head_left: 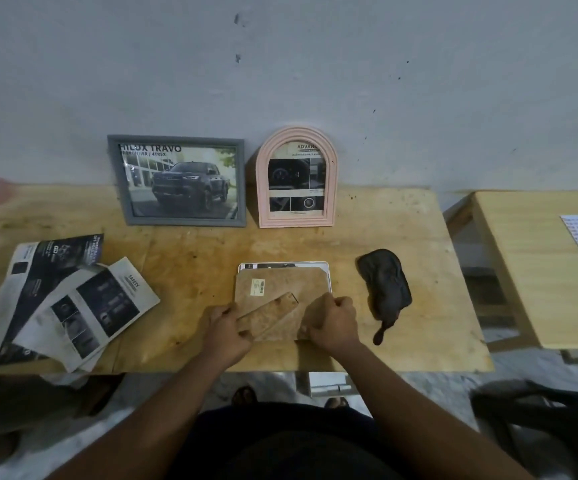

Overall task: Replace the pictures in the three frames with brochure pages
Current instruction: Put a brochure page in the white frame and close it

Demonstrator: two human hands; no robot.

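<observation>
Both forearms, left forearm and right forearm, are bare all the way down to the bottom edge of the shot. The left hand and right hand are bare too. Lower down the body is one big dark garment, black or very dark navy, plain, and honestly too dim to tell shirt from shorts. Under the table edge the left foot and right foot peek out with toes showing. Could be open sandals, but it's blurry.
</observation>
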